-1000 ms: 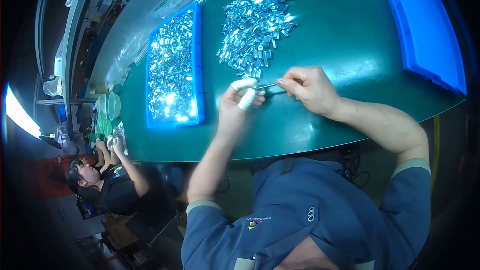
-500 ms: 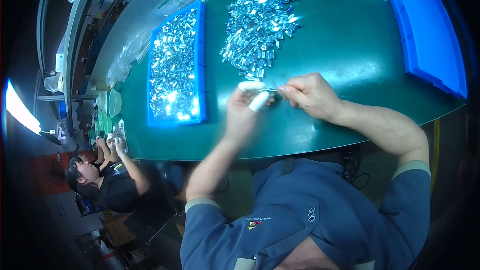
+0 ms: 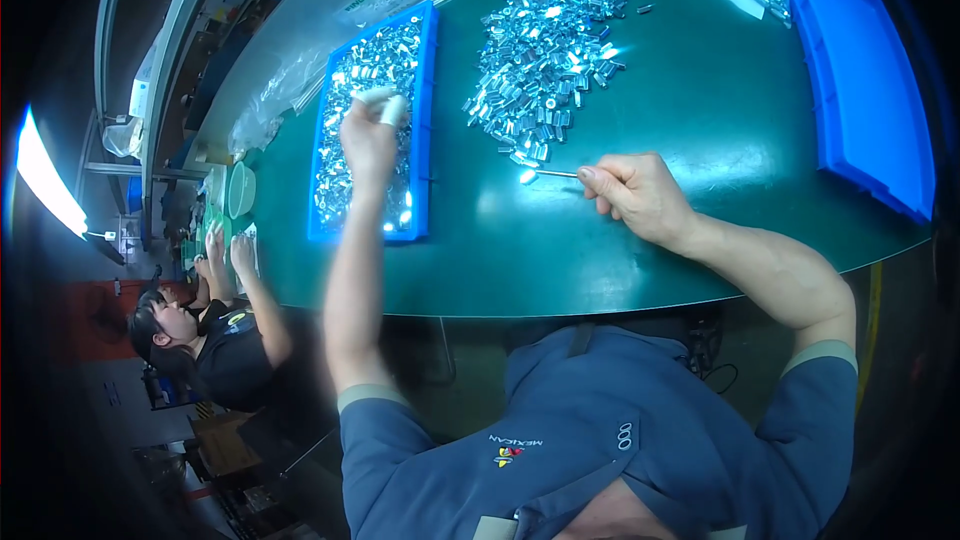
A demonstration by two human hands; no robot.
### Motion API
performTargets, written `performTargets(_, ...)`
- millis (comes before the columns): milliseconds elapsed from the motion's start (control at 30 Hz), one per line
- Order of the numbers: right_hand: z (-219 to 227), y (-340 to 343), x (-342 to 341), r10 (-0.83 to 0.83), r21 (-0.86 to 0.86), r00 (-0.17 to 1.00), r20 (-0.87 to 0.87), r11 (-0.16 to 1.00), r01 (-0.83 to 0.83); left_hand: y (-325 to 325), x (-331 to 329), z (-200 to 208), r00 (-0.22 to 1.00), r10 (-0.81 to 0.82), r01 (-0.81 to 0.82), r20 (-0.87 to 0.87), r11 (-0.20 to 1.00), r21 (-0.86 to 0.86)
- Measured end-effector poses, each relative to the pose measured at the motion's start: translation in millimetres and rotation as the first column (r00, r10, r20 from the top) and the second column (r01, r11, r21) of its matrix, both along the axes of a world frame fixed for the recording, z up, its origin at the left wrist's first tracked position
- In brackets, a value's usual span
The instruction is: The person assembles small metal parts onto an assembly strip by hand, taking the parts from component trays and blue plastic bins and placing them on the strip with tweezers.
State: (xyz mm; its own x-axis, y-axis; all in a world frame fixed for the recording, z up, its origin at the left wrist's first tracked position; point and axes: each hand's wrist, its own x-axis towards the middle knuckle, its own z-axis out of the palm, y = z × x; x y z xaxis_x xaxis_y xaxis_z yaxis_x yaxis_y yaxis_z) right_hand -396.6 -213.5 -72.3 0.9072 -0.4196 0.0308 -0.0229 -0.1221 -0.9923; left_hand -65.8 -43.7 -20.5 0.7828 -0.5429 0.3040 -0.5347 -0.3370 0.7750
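Observation:
My left hand [image 3: 368,145], with white covers on two fingertips, is over a blue tray [image 3: 425,120] filled with small shiny metal pieces [image 3: 385,65]. Motion smears its fingers, so I cannot tell whether a piece is between them. My right hand [image 3: 642,200] is closed around one end of a thin metal rod [image 3: 558,174], which points left above the green table. At the rod's far tip is a bright metal piece [image 3: 528,177]; whether it touches the rod is unclear. Just beyond lies a loose heap of similar metal pieces [image 3: 545,50].
A second blue tray [image 3: 865,70] stands at the right edge of the green table [image 3: 700,110]. Clear plastic bags [image 3: 270,105] lie at the far left, near green bowls [image 3: 240,190]. A co-worker [image 3: 225,340] sits at the left.
My left hand has left the rod's tip and moved left over the filled tray. My right hand still grips the rod, which now shows along its length.

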Motion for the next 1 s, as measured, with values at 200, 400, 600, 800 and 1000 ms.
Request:
performTargets(200,0,-2,0,-0.022,0.029,1.0,-0.013,0.999,0.022,5,10,3,0.984,0.107,-0.134,0.141,0.971,0.198)
performTargets(400,-2,-4,-2,0.015,0.016,1.0,-0.008,1.0,-0.015,-2,-81,-30,0.906,-0.371,0.302,0.204,0.904,0.303)
performTargets(600,-2,-4,-2,0.014,0.038,1.0,-0.021,0.999,-0.014,-11,-107,-35,0.845,-0.406,0.216,0.348,0.854,0.474)
performTargets(800,0,-2,-2,0.016,0.053,0.999,-0.043,0.998,-0.014,-5,-119,-47,0.86,-0.381,0.248,0.339,0.893,0.375)
performTargets(1000,-2,-2,-2,-0.019,0.029,1.0,-0.005,0.999,0.02,-4,-121,-50,0.859,-0.397,0.282,0.324,0.894,0.349)
